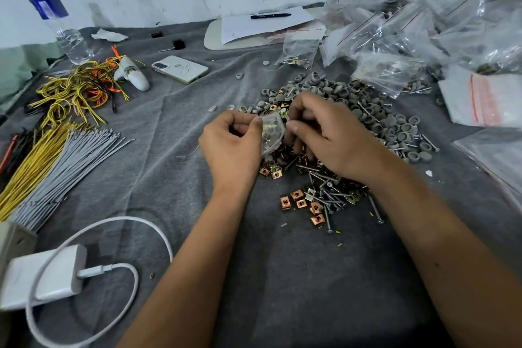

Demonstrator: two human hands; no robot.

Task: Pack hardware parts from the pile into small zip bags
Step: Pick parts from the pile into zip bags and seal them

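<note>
Both hands meet over the middle of the grey-cloth worktop (197,234), directly above the pile of hardware parts (333,150). Between them is a small zip bag (272,133), clear and crumpled, with a few yellowish metal pieces already showing through its film. The left hand (231,147) has its fingers curled and pinches the bag's left edge between thumb and forefinger. The right hand (330,133) also has curled fingers, with thumb and forefinger pinching at the bag's upper right side; whether it holds only the bag's lip or a part being fed in, I cannot tell.

The bag is thin, soft film, so it will likely sag and fold shut unless the mouth is held apart from both sides (a grip on the stiffer zip strip at the rim should serve best). It looks light now, but metal contents will pull it down, so some support under the bottom may help.

The pile itself is mixed. The grey round caps (395,127) are probably light and easy to scoop. The copper-coloured clip nuts (300,202) are small, stiff and flat, best pinched by their edges. The long screws (333,200) have points that could pierce the film, so they probably go in head first.

Filled bags (395,37) lie heaped at the far right.
</note>
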